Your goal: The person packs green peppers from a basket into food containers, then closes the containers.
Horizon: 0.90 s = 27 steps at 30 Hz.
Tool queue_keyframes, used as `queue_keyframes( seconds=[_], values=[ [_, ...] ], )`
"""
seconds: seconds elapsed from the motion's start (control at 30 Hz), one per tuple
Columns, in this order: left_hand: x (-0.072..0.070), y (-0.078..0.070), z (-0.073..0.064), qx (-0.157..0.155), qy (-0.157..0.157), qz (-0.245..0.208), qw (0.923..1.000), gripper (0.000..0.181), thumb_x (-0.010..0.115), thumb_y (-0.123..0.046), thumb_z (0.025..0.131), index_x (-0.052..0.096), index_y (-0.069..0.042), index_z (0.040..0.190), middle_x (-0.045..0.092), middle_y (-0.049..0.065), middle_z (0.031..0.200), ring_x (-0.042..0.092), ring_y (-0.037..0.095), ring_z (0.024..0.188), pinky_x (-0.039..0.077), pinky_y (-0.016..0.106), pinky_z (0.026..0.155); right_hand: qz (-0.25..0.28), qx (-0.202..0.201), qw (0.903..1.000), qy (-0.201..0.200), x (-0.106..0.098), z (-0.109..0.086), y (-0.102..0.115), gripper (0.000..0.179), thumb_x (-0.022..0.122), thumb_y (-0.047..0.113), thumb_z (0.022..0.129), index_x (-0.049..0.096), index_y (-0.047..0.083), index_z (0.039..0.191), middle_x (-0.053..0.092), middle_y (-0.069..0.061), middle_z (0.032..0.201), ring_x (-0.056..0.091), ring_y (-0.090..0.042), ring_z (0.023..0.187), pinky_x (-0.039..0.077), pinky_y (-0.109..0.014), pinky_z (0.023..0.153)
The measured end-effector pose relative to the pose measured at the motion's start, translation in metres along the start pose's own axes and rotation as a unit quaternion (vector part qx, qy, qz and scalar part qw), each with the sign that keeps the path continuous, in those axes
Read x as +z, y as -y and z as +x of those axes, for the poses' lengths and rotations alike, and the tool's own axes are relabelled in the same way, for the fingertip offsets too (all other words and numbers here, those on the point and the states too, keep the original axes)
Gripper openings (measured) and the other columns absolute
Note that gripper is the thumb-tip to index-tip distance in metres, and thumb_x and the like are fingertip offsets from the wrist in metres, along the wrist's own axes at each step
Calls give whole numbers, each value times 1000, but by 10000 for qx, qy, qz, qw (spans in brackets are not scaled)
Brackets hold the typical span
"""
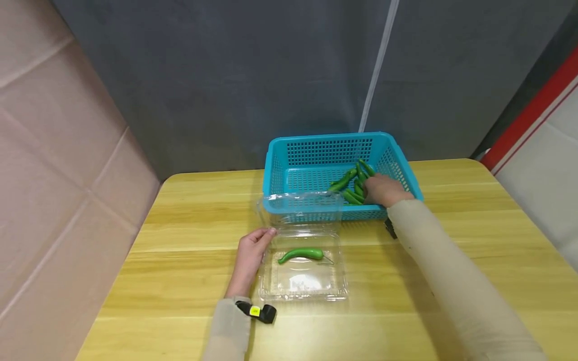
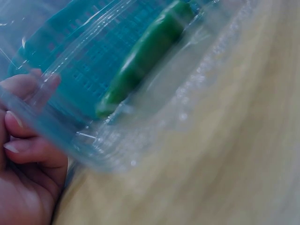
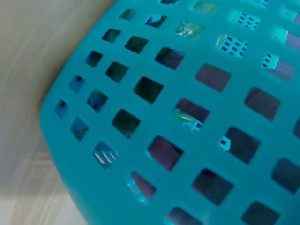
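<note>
A hinged clear plastic box [image 1: 289, 296] lies with its lid [image 1: 302, 203] raised against a blue basket [image 1: 276, 170]. One green chili pepper [image 1: 302, 253] rests across the box's base. My left hand [image 1: 250, 255] pinches the box's left edge near the hinge; the left wrist view shows fingers [image 2: 35, 150] at its clear wall. Several more green chili peppers [image 1: 346, 180] are heaped in the basket's right part. Over its front rim reaches my right hand [image 1: 384, 190], fingers down among those peppers. The fingertips are hidden, so I cannot tell whether they grip one.
Under everything is a wood-grain table [image 1: 194, 215]. A dark grey partition [image 1: 226, 90] rises just behind the basket. Along the left side stands a pale panelled wall [image 1: 58, 175]. In the right wrist view, the basket's perforated wall [image 3: 140, 108] fills most of the frame.
</note>
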<state>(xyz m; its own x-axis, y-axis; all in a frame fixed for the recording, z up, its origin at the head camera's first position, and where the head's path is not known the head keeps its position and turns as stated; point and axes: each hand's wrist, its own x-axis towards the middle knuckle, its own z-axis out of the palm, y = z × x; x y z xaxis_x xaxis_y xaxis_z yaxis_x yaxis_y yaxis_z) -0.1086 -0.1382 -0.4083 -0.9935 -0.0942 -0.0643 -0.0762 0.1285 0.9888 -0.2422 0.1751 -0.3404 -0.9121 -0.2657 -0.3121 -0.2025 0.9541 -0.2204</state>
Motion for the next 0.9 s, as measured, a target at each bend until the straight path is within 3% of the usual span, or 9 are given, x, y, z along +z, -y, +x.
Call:
queue_keyframes(
  seconds=[0.07, 0.13, 0.23, 0.37, 0.47, 0.57, 0.67, 0.8, 0.9],
  values=[
    [1, 0, 0, -18, -24, 16, 10000, 27, 58, -28, 88, 67, -5, 98, 58, 29, 82, 31, 3, 35, 26, 19, 33, -27, 15, 10000, 33, 0, 1, 0, 17, 57, 10, 78, 52, 13, 62, 41, -5, 72, 36, -21, 66, 32, -33, 53],
    [1, 0, 0, -40, -41, 25, 10000, 27, 58, -27, 88, 67, -4, 98, 58, 27, 81, 31, 4, 35, 26, 19, 33, 53, 90, 9999, 106, -1, 1, -1, 24, 53, 10, 78, 44, 14, 57, 34, -3, 64, 30, -18, 59, 28, -32, 49],
    [1, -1, 0, -33, -46, -2, 10000, 26, 59, -27, 87, 67, -4, 97, 58, 26, 78, 31, 5, 35, 26, 19, 33, 200, 182, 9996, 113, -4, -2, -3, 16, 53, 14, 82, 52, 13, 66, 42, -2, 64, 35, -17, 57, 32, -35, 50],
    [1, -2, 0, -8, -43, -17, 10000, 27, 59, -28, 87, 68, -4, 96, 50, 14, 58, 31, 5, 35, 26, 19, 33, 101, -77, 9999, -68, -8, -6, -5, 13, 58, 20, 84, 63, 9, 89, 56, -6, 83, 48, -22, 70, 39, -40, 58],
    [0, -2, 1, -38, -36, 26, 10000, 28, 59, -27, 87, 67, -2, 97, 42, 3, 51, 31, 5, 35, 27, 19, 33, -77, -380, 9990, -227, -10, -9, -5, 13, 61, 20, 84, 62, 7, 83, 53, -5, 75, 44, -20, 66, 38, -35, 56],
    [0, -3, 0, -45, -30, 38, 10000, 28, 59, -27, 87, 67, -3, 98, 45, 5, 53, 31, 5, 36, 27, 19, 33, -173, -526, 9977, -396, -12, -14, -5, 12, 62, 19, 84, 61, 8, 78, 51, -1, 69, 42, -19, 62, 36, -33, 54],
    [0, -3, -1, -35, -22, 11, 10000, 26, 59, -27, 87, 67, -5, 97, 54, 16, 65, 32, 5, 36, 27, 18, 34, -237, -599, 9963, -570, -15, -18, -6, 11, 61, 18, 85, 62, 9, 78, 53, -2, 69, 45, -20, 62, 37, -34, 54],
    [0, -3, -1, -39, -8, -20, 10000, 25, 59, -28, 87, 68, -6, 96, 56, 28, 80, 32, 4, 36, 26, 18, 34, -229, -625, 9949, -763, -16, -23, -8, 13, 59, 18, 85, 58, 8, 76, 50, -3, 66, 43, -20, 61, 34, -34, 53],
    [0, -2, -1, -49, -31, -7, 10000, 26, 59, -29, 87, 68, -6, 96, 53, 23, 67, 32, 4, 36, 26, 19, 34, -255, -636, 9936, -898, -16, -26, -10, 11, 60, 18, 85, 59, 8, 82, 54, -4, 72, 46, -20, 64, 37, -35, 55]
  ],
)
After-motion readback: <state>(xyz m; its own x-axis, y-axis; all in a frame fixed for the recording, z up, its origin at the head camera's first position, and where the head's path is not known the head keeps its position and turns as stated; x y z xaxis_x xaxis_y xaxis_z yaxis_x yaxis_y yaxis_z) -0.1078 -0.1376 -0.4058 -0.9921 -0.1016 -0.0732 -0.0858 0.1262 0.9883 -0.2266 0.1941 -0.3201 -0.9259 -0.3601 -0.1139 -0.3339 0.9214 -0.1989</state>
